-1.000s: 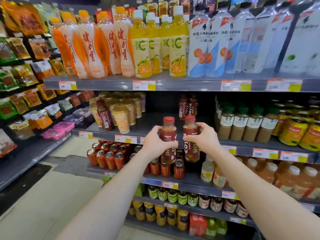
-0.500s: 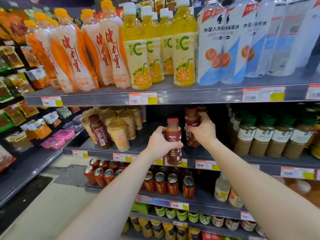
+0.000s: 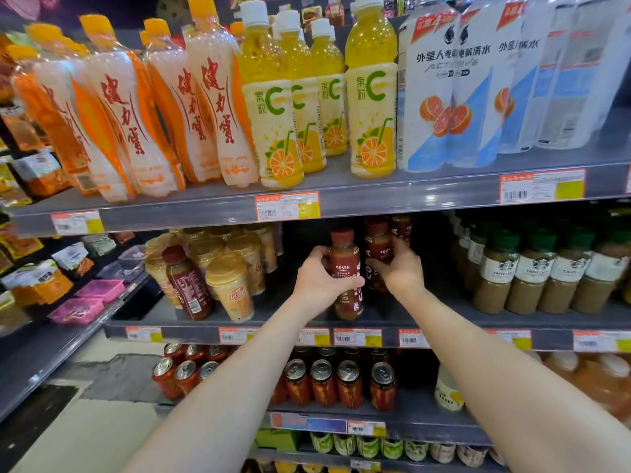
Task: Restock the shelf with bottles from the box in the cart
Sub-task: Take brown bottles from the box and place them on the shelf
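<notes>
Two Costa bottles on the middle shelf: left bottle wrapped in my left hand, base on the shelf; right bottle gripped by my right hand, just behind. Both arms outstretched, forearms converging.

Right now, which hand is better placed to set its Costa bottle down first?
Left, probably. The left hand holds its Costa bottle upright near the shelf front; the right hand reaches deeper with the other bottle.

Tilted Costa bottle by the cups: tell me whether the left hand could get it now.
Probably not yet: the left hand is wrapped around another Costa bottle. Once freed, the path to the tilted Costa bottle looks open across the shelf.
</notes>
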The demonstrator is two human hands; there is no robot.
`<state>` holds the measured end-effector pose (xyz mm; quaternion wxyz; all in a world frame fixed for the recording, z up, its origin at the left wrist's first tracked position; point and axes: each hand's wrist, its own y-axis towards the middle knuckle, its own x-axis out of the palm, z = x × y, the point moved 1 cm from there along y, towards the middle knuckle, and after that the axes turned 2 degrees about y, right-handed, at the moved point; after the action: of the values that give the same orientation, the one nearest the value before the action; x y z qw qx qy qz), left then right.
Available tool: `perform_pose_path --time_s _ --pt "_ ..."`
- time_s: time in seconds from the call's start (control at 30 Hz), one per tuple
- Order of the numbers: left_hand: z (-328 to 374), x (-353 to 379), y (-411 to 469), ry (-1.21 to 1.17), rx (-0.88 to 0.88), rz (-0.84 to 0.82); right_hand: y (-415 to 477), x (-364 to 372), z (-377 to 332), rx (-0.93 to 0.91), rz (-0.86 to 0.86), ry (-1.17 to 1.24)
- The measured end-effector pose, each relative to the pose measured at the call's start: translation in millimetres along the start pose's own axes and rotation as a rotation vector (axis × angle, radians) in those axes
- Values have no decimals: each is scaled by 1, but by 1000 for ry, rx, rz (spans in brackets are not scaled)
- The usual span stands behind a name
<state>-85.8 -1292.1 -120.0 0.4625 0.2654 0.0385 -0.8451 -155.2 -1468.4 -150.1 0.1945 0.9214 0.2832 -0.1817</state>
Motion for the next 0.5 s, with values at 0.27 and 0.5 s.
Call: perform_pose_path --time_s 0.27,0.5 --pt "-10 6 14 -6 20 -44 22 7 -2 49 17 -61" --pt "-16 15 17 -82 -2 -78 23 8 4 124 66 32"
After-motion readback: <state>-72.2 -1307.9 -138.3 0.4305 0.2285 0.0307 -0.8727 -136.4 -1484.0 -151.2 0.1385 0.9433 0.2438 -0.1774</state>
